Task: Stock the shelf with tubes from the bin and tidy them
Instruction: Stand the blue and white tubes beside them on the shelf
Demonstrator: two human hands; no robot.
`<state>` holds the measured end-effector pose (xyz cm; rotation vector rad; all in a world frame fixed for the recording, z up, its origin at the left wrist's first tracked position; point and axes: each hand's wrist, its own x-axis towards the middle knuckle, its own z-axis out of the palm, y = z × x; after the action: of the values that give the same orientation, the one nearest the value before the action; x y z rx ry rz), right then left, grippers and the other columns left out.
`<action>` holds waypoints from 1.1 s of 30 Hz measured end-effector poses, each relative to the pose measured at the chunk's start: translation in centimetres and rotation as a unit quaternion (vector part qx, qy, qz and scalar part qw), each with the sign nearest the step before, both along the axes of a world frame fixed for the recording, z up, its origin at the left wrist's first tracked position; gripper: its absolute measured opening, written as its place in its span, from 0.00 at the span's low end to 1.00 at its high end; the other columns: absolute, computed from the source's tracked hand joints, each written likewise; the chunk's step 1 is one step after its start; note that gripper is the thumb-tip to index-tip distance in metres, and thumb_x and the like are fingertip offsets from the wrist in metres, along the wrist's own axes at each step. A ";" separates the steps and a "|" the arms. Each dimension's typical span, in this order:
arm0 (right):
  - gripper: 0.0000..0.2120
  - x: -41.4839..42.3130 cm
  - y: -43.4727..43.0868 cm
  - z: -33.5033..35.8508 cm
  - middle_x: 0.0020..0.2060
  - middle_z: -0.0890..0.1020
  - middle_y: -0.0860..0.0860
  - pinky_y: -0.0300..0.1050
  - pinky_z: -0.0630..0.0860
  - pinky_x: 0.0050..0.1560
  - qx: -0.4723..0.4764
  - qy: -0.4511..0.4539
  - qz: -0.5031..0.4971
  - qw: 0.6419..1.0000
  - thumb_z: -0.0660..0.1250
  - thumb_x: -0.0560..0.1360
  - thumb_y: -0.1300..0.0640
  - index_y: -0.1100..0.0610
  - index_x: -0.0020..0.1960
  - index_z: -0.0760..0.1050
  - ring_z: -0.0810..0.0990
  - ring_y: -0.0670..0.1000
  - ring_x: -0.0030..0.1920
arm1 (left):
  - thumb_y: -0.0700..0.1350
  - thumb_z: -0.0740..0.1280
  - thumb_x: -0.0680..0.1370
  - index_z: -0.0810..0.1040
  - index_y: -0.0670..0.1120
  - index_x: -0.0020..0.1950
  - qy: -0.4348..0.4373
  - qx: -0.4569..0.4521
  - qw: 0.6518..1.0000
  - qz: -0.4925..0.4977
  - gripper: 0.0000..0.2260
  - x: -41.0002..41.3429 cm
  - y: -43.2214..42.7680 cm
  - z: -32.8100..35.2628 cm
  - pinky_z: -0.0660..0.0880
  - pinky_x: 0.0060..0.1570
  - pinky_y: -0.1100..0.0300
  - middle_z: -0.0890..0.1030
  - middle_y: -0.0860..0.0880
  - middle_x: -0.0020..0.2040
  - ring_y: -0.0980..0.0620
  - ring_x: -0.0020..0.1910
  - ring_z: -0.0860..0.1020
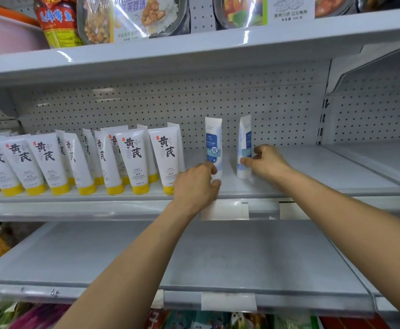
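On the middle shelf (pixel 313 167), a flat pale-grey metal board, two kinds of soft plastic tube stand cap-down. Two are white with blue print. The front-facing blue tube (pixel 214 141) stands upright with its flat crimped end on top and its label towards the camera. The side-on blue tube (pixel 244 143) stands near it, further along the shelf towards its bare end. It is turned edgeways and leans slightly.

The left hand (pixel 195 184) reaches over the shelf's front edge. Its thumb and curled fingers grip the front-facing blue tube low down, near the cap. The right hand (pixel 265 162) pinches the side-on blue tube between thumb and bent fingers at its lower half.

At the shelf's other end, just beside the left hand, stand the yellow-capped tubes (pixel 132 160). They are white and wedge-shaped, with large black characters. Eight can be counted in the front row, and at least four more stand behind. Several are twisted or tilted.

Behind the shelf rises a white pegboard (pixel 146 103) with even rows of small round holes. Two glossy clear label holders (pixel 225 210) hang on the shelf's front lip.

Above it, the upper shelf (pixel 194 51) carries a red-wrapped jar (pixel 56 22) and film-sealed meal trays (pixel 135 17). Below it lies the smooth grey lower shelf (pixel 218 252).
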<state>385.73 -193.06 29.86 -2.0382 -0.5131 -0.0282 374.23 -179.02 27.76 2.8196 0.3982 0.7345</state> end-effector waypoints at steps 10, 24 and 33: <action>0.16 -8.4 -3.8 -3.4 0.59 0.75 0.49 0.51 0.72 0.59 -0.189 -0.257 0.034 0.947 0.65 0.76 0.53 0.52 0.63 0.69 0.74 0.51 0.58 | 0.52 0.65 0.77 0.75 0.53 0.61 -0.105 -0.011 0.994 0.004 0.13 -8.3 -1.7 -2.6 0.74 0.52 0.53 0.79 0.55 0.55 0.52 0.53 0.78; 0.24 -21.7 10.9 -13.2 0.69 0.69 0.50 0.49 0.67 0.63 -0.290 -0.275 0.236 0.886 0.62 0.78 0.47 0.50 0.72 0.62 0.70 0.53 0.66 | 0.57 0.64 0.77 0.70 0.53 0.65 0.078 -0.058 0.984 0.151 0.18 -24.5 12.2 -13.0 0.76 0.49 0.52 0.78 0.54 0.57 0.50 0.50 0.79; 0.19 -33.0 31.0 -22.4 0.61 0.76 0.49 0.48 0.75 0.53 -0.315 -0.126 0.365 0.867 0.63 0.76 0.47 0.51 0.64 0.70 0.76 0.52 0.58 | 0.54 0.66 0.77 0.74 0.50 0.62 0.209 -0.180 0.928 0.250 0.16 -40.6 32.1 -21.1 0.75 0.51 0.54 0.80 0.51 0.54 0.46 0.53 0.79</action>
<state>352.70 -162.03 7.42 -2.3284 -1.6072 0.3820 333.65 -146.93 6.62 2.5111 1.2169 0.0909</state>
